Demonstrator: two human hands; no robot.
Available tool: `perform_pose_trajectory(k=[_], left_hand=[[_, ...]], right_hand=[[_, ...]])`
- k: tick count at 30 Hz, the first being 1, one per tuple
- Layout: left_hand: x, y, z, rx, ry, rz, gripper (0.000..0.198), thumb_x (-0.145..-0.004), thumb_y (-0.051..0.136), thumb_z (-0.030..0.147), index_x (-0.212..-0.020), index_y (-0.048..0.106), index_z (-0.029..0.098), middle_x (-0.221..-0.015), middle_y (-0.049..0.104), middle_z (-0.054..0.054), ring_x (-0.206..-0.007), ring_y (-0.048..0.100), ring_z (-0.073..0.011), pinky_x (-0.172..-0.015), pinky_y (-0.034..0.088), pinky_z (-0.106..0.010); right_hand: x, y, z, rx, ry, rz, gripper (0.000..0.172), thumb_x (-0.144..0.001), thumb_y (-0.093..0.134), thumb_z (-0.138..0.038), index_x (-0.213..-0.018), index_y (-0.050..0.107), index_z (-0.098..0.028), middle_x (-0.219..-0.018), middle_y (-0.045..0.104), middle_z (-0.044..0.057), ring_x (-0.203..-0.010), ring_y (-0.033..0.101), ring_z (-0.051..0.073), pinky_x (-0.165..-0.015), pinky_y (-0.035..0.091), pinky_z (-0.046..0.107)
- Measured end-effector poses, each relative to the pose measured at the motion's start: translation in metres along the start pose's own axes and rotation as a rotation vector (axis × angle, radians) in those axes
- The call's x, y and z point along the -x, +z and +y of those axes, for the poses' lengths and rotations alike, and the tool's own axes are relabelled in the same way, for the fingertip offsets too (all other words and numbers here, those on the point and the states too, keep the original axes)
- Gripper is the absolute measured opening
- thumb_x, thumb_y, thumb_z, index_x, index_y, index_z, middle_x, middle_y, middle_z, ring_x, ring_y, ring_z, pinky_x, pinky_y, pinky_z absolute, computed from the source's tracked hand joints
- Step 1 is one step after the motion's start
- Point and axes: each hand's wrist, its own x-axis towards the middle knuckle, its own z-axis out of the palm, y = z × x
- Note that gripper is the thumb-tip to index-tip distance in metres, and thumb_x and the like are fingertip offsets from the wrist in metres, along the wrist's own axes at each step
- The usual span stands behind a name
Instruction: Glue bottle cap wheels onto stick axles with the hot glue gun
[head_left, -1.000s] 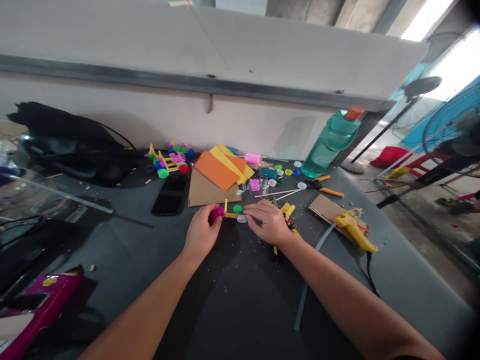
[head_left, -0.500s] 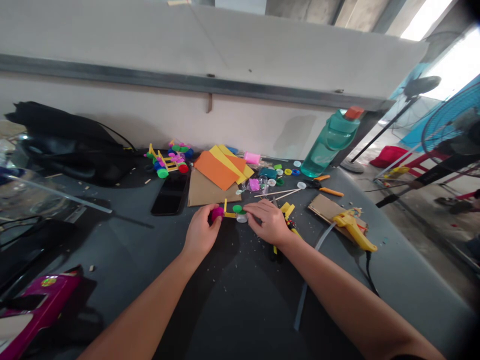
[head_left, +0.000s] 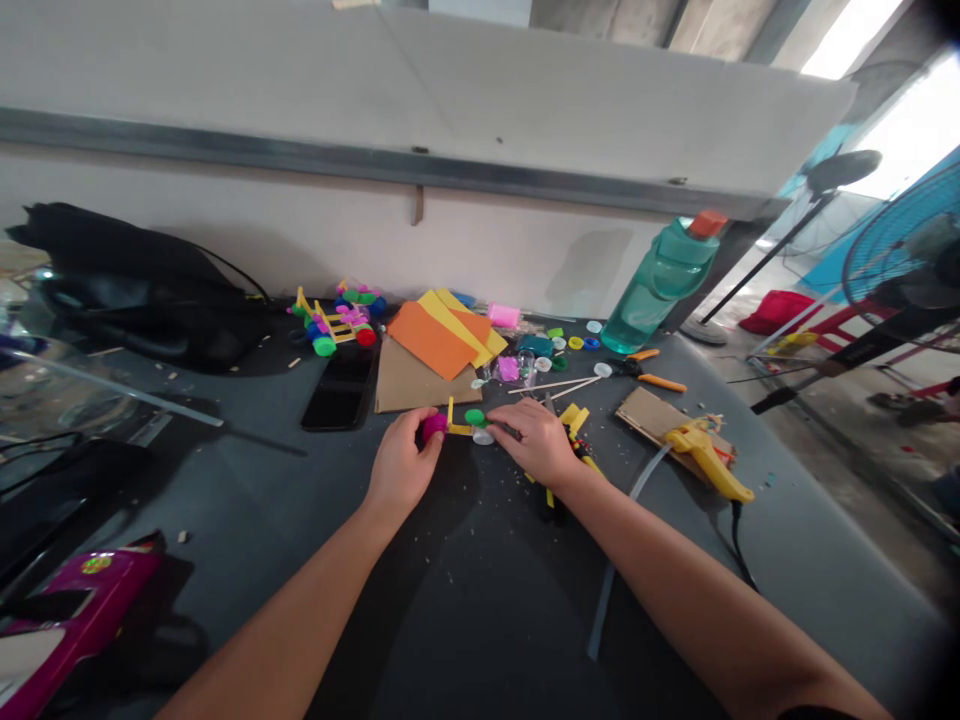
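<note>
The dark table (head_left: 450, 640) is filling the near and middle of the scene; at its far right the teal bottle (head_left: 660, 285) is standing; left of it, near the wall, the brown cardboard (head_left: 395, 385) is lying partly under orange and yellow sheets (head_left: 431, 340); on the right the yellow glue gun (head_left: 709, 460) is resting on another piece of card.

Between these, both hands are working close together; the left hand (head_left: 403, 460) is pinching a magenta disc (head_left: 433, 428) between thumb and finger; the right hand (head_left: 538, 440) is bringing its fingertips to the right edge of a green disc (head_left: 475, 416), though whether it is gripping that disc one cannot tell. A yellow angled piece (head_left: 460, 430) is sitting between the discs, one leg pointing up; a whitish disc (head_left: 482, 437) is lying just on the near side of the green one.

Hardly anything is shifting over the last second; the hands seem to be steadying these small parts rather than moving them.
</note>
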Motion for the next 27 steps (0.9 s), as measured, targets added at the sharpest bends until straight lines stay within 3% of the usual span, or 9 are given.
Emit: perform_pose_trajectory(k=[27], left_hand=[[-0.0003, -0.0006, 0.0000, -0.002, -0.007, 0.001, 0.027, -0.081, 0.053, 0.025, -0.107, 0.056, 0.020, -0.107, 0.063, -0.007, -0.099, 0.058, -0.0220, -0.088, 0.045, -0.038]], right_hand=[[-0.0001, 0.0018, 0.0001, 0.020, 0.067, -0.035, 0.016, -0.083, 0.057, -0.027, -0.095, 0.067, -0.022, -0.088, 0.070, 0.004, -0.082, 0.061, 0.018, -0.074, 0.049, 0.030]])
